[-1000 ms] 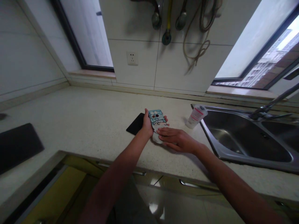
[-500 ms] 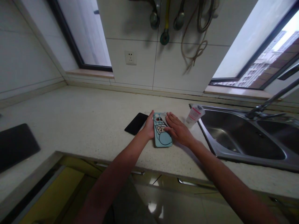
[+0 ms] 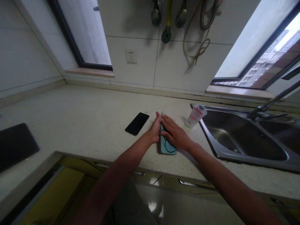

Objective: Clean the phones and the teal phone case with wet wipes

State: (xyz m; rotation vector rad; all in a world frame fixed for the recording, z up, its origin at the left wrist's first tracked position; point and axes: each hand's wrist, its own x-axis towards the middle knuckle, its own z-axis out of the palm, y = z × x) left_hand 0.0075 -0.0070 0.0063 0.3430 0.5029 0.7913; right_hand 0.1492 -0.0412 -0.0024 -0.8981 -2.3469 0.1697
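- I see a pale, finely speckled stone counter (image 3: 93,122), matt and slightly worn, below a wall of large white tiles.
- The light-blue case (image 3: 168,149), with rounded corners and black line drawing, is between the two hands, near the front edge.
- The left hand (image 3: 155,129) is against its nine o'clock side, thumb pointing up; its other fingers are hidden, so I cannot tell their grip.
- The right hand (image 3: 177,132) lies flat over the case, its fingers laid side by side.
- From the case, at ten o'clock, lies a smooth black rectangular slab (image 3: 137,124).
- Between one and two o'clock stands a translucent tube (image 3: 197,115) with pink print, leaning.
- Toward three o'clock is the shiny steel sink (image 3: 234,132).
- At eleven o'clock, a square white socket (image 3: 131,56) is on the wall.
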